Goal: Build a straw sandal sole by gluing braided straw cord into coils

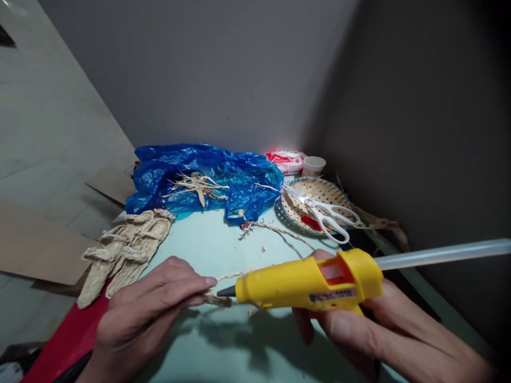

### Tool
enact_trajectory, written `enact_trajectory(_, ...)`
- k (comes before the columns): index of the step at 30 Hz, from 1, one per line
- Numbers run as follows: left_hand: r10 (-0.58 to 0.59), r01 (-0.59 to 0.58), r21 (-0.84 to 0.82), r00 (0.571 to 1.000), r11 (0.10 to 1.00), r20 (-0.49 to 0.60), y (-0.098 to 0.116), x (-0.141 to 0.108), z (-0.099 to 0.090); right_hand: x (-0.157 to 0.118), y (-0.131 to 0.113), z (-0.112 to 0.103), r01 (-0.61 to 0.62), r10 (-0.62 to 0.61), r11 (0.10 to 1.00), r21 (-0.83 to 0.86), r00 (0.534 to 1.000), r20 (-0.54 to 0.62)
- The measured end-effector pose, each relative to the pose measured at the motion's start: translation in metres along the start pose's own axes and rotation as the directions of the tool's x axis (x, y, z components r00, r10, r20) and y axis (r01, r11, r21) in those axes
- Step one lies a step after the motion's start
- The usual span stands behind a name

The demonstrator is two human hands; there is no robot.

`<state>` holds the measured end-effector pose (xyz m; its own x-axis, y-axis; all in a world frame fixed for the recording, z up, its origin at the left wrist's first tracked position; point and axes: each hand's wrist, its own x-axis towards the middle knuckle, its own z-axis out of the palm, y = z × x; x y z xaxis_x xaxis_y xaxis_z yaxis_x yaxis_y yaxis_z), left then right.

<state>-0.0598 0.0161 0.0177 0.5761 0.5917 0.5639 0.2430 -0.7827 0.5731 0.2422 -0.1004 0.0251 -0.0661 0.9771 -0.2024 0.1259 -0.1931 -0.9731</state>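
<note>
A yellow glue gun [295, 282] is gripped in my right hand [359, 319], with a long clear glue stick [443, 254] poking out of its back end. Its dark nozzle touches or nearly touches a small piece of braided straw [219, 299], which my left hand [159, 303] pinches between thumb and fingers. Most of that piece is hidden by the fingers. A thin straw cord [229, 275] runs from it behind the gun. Left of my left hand lie several woven straw slippers [128, 247].
A crumpled blue plastic bag [199, 159] with loose straw strips [199, 186] lies at the back. White-handled scissors [323, 210] rest across a woven basket [299, 223]. Behind stand a paper cup [314, 165] and a red-and-white packet [285, 161]. A twisted straw rope [279, 230] crosses the pale green tabletop [215, 239].
</note>
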Motion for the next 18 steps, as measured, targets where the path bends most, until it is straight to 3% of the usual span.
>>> enact_trajectory(3,-0.001,0.001,0.015,1.0,1.0,0.006,0.002,0.003,0.001,-0.001,0.005,0.003,0.0,-0.012,0.979,-0.204,0.998,-0.059)
enact_trajectory(7,0.004,-0.004,0.021,1.0,1.0,0.008,0.004,0.006,0.004,0.004,0.005,0.006,0.022,-0.047,0.954,-0.299,0.996,-0.076)
enact_trajectory(18,0.003,-0.003,-0.005,0.999,1.0,-0.033,0.011,0.014,0.006,0.008,-0.006,0.012,0.098,-0.129,0.952,-0.289,0.988,-0.09)
